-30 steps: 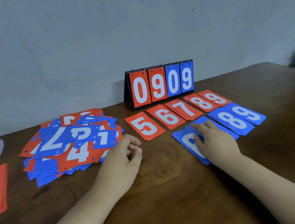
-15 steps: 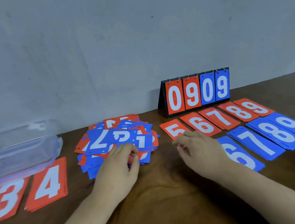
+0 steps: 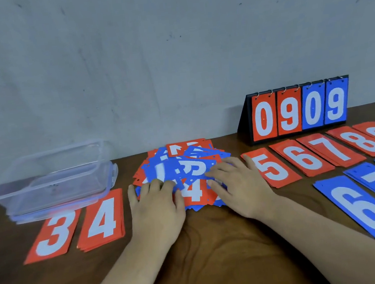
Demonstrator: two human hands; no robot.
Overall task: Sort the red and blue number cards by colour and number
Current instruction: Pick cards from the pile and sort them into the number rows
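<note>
**A:** Where are the hands?

**B:** Both are on the mixed pile [image 3: 184,165] in the middle of the table [image 3: 219,251]. The left hand [image 3: 156,207] lies on its near left edge and the right hand [image 3: 239,187] on its right side. The fingers of both are spread and nearly straight, pressing down on cards. Neither visibly has a card pinched.

**A:** So what can go wrong?

**B:** The cards look thin and slick, and they lie crisscross. The red 4 card [image 3: 193,191] shows between the hands. Pulling at it may drag along the blue cards overlapping it, or lift two stuck cards as one.

**A:** And then a blue lands among the reds?

**B:** That is my worry. The red 4 stack [image 3: 101,219] lies just left of the pile, beside the red 3 stack [image 3: 51,234]. A hidden extra card could go unnoticed there.

**A:** Anything on the right?

**B:** The right hand's outer edge is just beside the red 5 stack [image 3: 271,168]. A sweep outward could knock it askew into its neighbour. The blue 6 stack [image 3: 359,205] is farther off and safer.

**A:** The plastic box [image 3: 52,182]?

**B:** It sits behind the left stacks, out of the way.
</note>
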